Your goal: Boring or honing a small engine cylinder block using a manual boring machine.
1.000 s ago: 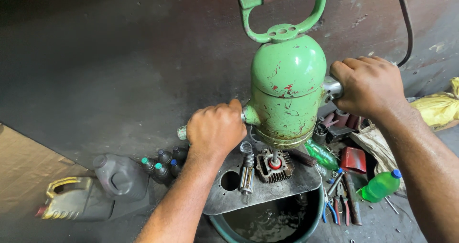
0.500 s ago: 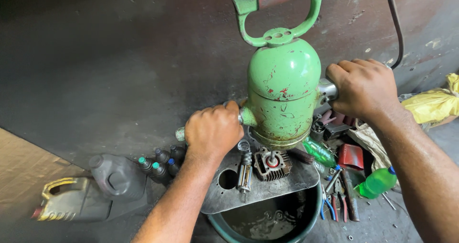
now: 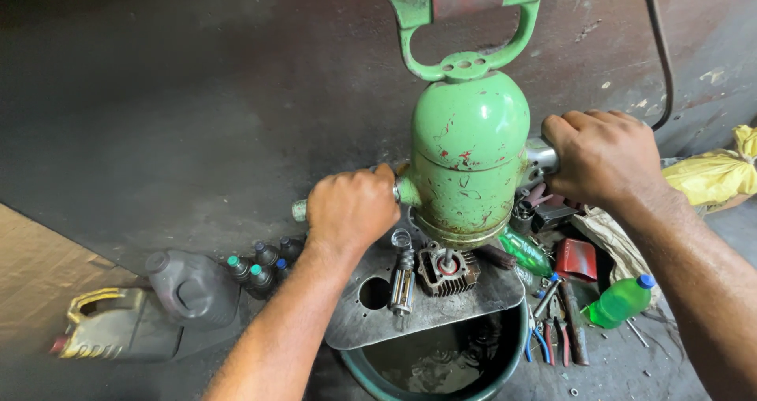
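With the left hand (image 3: 352, 209) and right hand (image 3: 603, 156) each fisted on a side handle of the green drill (image 3: 471, 160), uneven pressure could tilt its spindle in the engine cylinder (image 3: 446, 269) below.

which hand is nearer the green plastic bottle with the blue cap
Right. The right hand grips the side handle of the green machine, above the bottle at lower right. The left hand holds the opposite handle, across the machine from it.

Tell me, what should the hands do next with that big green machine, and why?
Probably press the green drill gently straight down. The left hand and right hand each grip a side handle, and its bit already meets the engine cylinder on the metal plate.
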